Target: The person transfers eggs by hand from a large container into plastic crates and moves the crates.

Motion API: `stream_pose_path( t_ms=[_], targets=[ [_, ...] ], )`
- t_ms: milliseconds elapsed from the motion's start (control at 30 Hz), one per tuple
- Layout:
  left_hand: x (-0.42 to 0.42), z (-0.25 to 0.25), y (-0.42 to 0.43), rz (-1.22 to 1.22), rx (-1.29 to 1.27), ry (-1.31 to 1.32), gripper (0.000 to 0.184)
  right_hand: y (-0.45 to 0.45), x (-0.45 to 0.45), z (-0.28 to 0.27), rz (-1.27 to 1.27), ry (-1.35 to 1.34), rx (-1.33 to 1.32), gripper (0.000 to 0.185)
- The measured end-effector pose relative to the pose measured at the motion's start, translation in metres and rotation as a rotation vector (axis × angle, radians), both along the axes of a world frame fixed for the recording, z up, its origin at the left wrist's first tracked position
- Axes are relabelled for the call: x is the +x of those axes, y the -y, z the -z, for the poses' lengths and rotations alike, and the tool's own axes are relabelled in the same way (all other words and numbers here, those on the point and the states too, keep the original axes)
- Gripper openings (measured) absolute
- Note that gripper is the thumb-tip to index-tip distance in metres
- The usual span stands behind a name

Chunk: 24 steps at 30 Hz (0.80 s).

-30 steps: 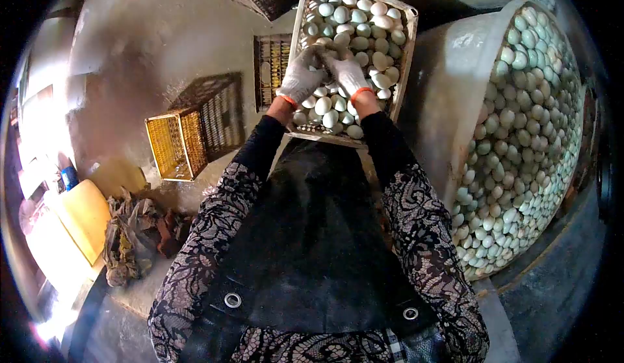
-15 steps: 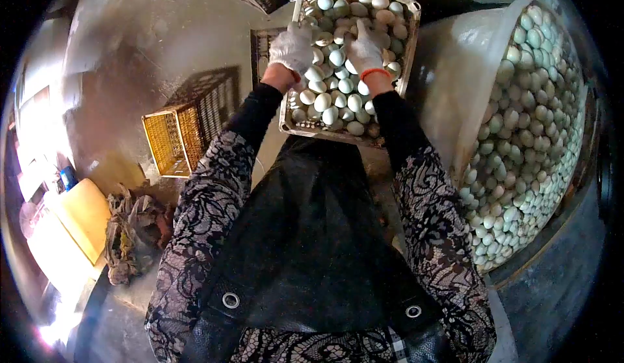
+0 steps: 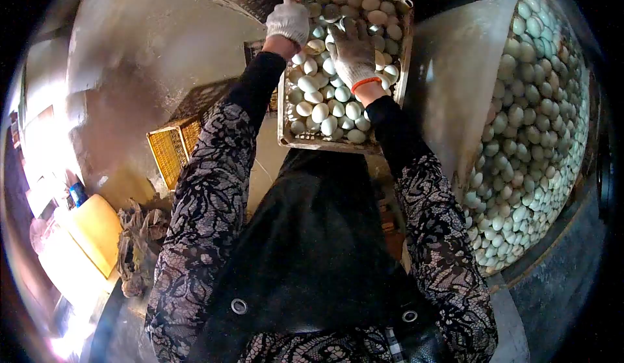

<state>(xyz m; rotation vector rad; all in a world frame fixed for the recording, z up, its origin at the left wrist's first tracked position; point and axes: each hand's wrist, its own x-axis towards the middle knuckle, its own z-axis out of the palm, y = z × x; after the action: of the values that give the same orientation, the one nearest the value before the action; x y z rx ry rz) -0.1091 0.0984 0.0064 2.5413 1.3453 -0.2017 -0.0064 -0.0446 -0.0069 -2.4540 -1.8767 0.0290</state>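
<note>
The left hand (image 3: 288, 25) is touching the crate's (image 3: 312, 145) far-left corner, grip unclear. The right hand (image 3: 355, 55) is resting on eggs (image 3: 320, 112), fingers spread.

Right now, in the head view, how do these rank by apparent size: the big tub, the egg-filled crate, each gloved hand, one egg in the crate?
1. Big tub
2. Egg-filled crate
3. Right gloved hand and left gloved hand: too alike to rank
4. One egg
</note>
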Motion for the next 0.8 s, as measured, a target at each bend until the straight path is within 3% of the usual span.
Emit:
stream_pose_path(
  t_ms=[33, 100, 167, 233, 300, 333, 367, 433, 467, 500, 567, 600, 633, 667, 800],
  targets=[
    [0.006, 0.004, -0.003, -0.01, 0.046, -0.1, 0.03, 0.001, 0.001, -0.001, 0.012, -0.012, 0.026, 0.047],
    [0.014, 0.004, -0.003, -0.092, 0.146, -0.028, 0.032, -0.006, 0.004, 0.006, 0.026, -0.028, 0.05, 0.046],
    [0.02, -0.019, -0.006, 0.181, -0.078, -0.34, 0.027, -0.024, 0.009, 0.03, -0.093, 0.038, 0.237, 0.045],
    [0.012, -0.029, -0.007, 0.255, -0.132, -0.375, 0.037, -0.037, 0.008, 0.004, -0.086, -0.094, 0.204, 0.046],
    [-0.004, -0.017, -0.013, 0.036, -0.119, 0.072, 0.044, -0.047, 0.004, 0.001, -0.165, -0.044, 0.115, 0.046],
    [-0.018, -0.012, -0.008, -0.044, -0.143, 0.397, 0.047, -0.049, 0.002, 0.009, -0.161, 0.078, 0.302, 0.046],
    [-0.024, -0.006, -0.006, -0.19, -0.231, 0.454, 0.05, -0.053, 0.003, 0.014, -0.16, 0.064, 0.298, 0.046],
    [-0.038, -0.002, 0.022, -0.091, 0.078, 0.514, 0.048, -0.053, 0.011, 0.02, -0.163, -0.18, -0.008, 0.067],
    [-0.044, 0.001, 0.037, -0.089, -0.016, 0.578, 0.047, -0.048, 0.012, 0.019, -0.176, -0.062, -0.007, 0.063],
    [-0.046, 0.0, 0.054, -0.041, -0.043, 0.603, 0.047, -0.047, 0.018, 0.023, -0.242, -0.268, 0.049, 0.056],
    [-0.048, 0.014, 0.073, 0.15, -0.025, 0.675, 0.05, -0.045, 0.018, 0.033, -0.446, -0.161, 0.325, 0.053],
    [-0.05, 0.022, 0.082, 0.178, -0.007, 0.559, 0.05, -0.035, 0.022, 0.029, -0.229, -0.558, 0.166, 0.053],
    [-0.051, 0.021, 0.091, 0.18, 0.002, 0.445, 0.048, -0.027, 0.02, 0.015, -0.199, -0.324, 0.178, 0.057],
    [-0.051, 0.022, 0.095, 0.175, -0.008, 0.449, 0.048, -0.011, 0.016, 0.0, -0.081, -0.588, 0.18, 0.059],
    [-0.06, 0.037, 0.1, 0.21, -0.092, 0.63, 0.052, 0.049, 0.015, -0.021, 0.133, -0.521, 0.171, 0.044]
  ],
)
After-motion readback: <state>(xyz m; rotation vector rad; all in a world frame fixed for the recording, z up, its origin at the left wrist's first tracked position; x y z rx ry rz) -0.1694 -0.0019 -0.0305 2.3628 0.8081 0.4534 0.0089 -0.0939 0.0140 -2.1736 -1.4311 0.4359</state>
